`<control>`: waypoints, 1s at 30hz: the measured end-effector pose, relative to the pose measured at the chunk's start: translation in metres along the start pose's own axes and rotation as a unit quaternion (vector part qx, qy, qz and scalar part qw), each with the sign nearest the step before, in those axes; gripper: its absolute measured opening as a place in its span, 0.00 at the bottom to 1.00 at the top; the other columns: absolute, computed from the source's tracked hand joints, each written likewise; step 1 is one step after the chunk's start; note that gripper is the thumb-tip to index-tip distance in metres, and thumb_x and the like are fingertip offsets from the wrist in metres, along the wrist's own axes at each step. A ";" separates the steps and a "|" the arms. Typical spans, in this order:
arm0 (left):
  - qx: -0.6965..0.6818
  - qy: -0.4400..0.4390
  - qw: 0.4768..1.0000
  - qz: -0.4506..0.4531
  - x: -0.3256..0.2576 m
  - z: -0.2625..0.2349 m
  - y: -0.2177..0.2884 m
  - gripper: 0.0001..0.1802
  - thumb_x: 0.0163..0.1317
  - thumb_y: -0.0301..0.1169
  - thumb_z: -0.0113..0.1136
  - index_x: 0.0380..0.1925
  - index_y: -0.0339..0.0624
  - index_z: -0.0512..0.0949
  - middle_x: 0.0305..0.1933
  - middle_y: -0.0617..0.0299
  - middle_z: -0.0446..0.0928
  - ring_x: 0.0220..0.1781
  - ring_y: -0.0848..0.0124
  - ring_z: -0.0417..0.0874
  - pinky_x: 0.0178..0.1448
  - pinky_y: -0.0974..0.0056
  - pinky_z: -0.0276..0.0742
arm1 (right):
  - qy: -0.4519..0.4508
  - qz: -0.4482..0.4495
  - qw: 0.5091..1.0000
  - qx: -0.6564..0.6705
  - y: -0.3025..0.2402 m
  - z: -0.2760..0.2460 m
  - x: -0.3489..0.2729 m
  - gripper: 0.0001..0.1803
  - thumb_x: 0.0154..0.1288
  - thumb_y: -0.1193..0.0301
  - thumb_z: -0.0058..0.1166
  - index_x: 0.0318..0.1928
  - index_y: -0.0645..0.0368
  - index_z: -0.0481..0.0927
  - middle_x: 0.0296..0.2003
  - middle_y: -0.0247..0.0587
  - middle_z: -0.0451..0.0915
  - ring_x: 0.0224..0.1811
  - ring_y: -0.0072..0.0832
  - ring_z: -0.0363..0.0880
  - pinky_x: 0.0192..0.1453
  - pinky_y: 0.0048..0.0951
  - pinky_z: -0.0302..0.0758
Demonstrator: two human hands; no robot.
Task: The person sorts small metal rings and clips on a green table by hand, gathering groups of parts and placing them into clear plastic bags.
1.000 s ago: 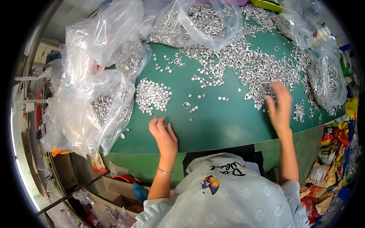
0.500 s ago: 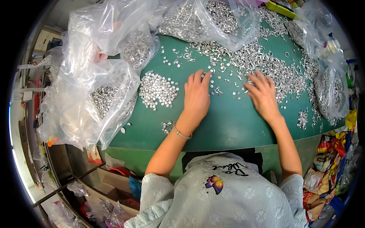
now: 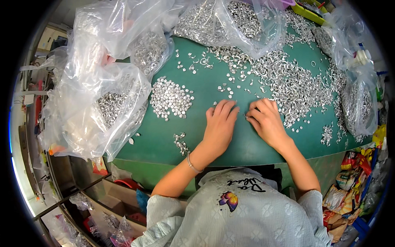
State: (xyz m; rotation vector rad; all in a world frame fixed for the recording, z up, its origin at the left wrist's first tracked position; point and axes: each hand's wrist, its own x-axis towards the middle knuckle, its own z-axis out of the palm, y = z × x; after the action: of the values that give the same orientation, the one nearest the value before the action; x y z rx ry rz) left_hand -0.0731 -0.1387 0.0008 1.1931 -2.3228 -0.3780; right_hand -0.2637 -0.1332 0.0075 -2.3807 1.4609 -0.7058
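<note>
My left hand (image 3: 222, 123) is over the green tabletop (image 3: 197, 152), fingers bent and pressed together, with a tiny glint of metal at their tips. Facing it across a small gap, my right hand (image 3: 266, 123) has its thumb and fingers closed in a pinch. Whatever sits in either pinch is too small to make out. Beyond the right hand spreads a large heap of small curved silver metal pieces (image 3: 300, 84). A pile of small flower-shaped silver pieces (image 3: 168, 99) lies to the left of my left hand. A few loose pieces (image 3: 228, 88) are scattered just past my fingers.
Clear plastic bags of metal pieces (image 3: 119, 103) crowd the left side; another bag (image 3: 214, 24) lies at the back and one (image 3: 358, 99) at the right. Small clusters lie near the left wrist (image 3: 180, 144) and at the right (image 3: 327, 131). A yellow-green tray (image 3: 308, 14) stands far right.
Both hands have drawn back toward me and closer together, their fingers closing. A small silver cluster that lay between them no longer shows there. Some loose pieces now lie nearer the right heap.
</note>
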 end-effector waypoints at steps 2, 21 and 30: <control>-0.006 -0.001 1.000 0.014 0.000 -0.002 0.003 0.21 0.56 0.23 0.59 0.51 0.35 0.74 0.56 0.56 0.70 0.61 0.58 0.69 0.59 0.54 0.62 | -0.002 0.026 0.999 0.042 0.004 -0.011 0.000 0.10 0.54 0.76 0.61 0.39 0.57 0.81 0.40 0.35 0.76 0.46 0.35 0.72 0.49 0.37 0.65; -0.034 0.026 0.996 -0.083 -0.011 0.003 0.025 0.19 0.54 0.20 0.60 0.49 0.34 0.75 0.49 0.54 0.72 0.50 0.58 0.73 0.52 0.56 0.68 | 0.062 0.021 0.997 -0.029 -0.015 -0.015 0.001 0.08 0.55 0.78 0.59 0.37 0.60 0.80 0.38 0.39 0.76 0.42 0.36 0.72 0.44 0.35 0.65; -0.118 -0.054 0.990 -0.052 -0.037 0.000 0.025 0.16 0.56 0.22 0.60 0.46 0.35 0.75 0.49 0.54 0.71 0.49 0.56 0.72 0.52 0.56 0.69 | -0.045 0.026 0.993 0.101 -0.039 0.002 -0.037 0.10 0.52 0.77 0.62 0.36 0.61 0.78 0.36 0.40 0.73 0.43 0.39 0.72 0.47 0.36 0.69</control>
State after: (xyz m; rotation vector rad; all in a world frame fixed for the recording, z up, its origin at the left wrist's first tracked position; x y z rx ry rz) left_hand -0.0725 -0.0942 0.0010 1.2046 -2.2347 -0.7480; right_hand -0.2466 -0.0827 0.0135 -2.1849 1.3405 -0.6886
